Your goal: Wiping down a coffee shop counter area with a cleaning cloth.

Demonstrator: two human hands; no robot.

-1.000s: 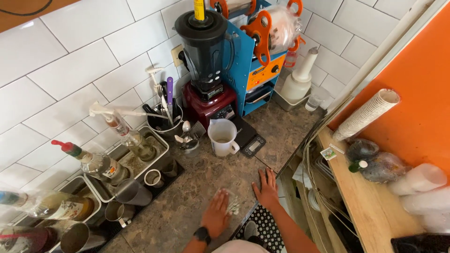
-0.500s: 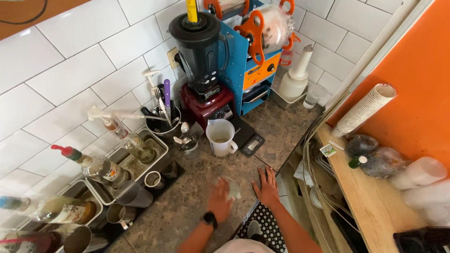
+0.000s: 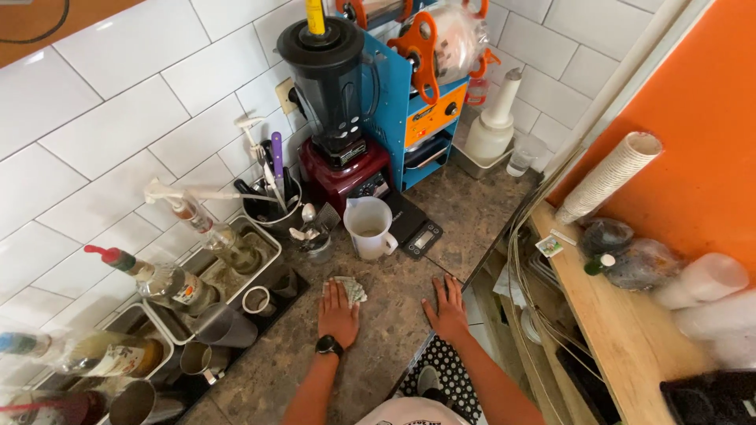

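Note:
My left hand (image 3: 337,313), with a dark watch on the wrist, lies flat on a small crumpled cloth (image 3: 351,288) on the speckled stone counter (image 3: 370,354). My right hand (image 3: 448,308) rests palm down, fingers spread, near the counter's right edge and holds nothing. Just beyond both hands stands a white measuring jug (image 3: 368,227) beside a small black scale (image 3: 417,229).
A dark blender on a red base (image 3: 337,110) and a blue and orange cup-sealing machine (image 3: 417,86) stand against the tiled wall. Pump bottles in metal trays (image 3: 197,244), metal cups (image 3: 224,327) and a utensil pot (image 3: 272,201) line the left. A wooden shelf (image 3: 622,330) holds stacked cups on the right.
The view has shifted closer to the counter. My left hand has slid forward onto the cloth, toward the jug. My right hand stays planted near the edge.

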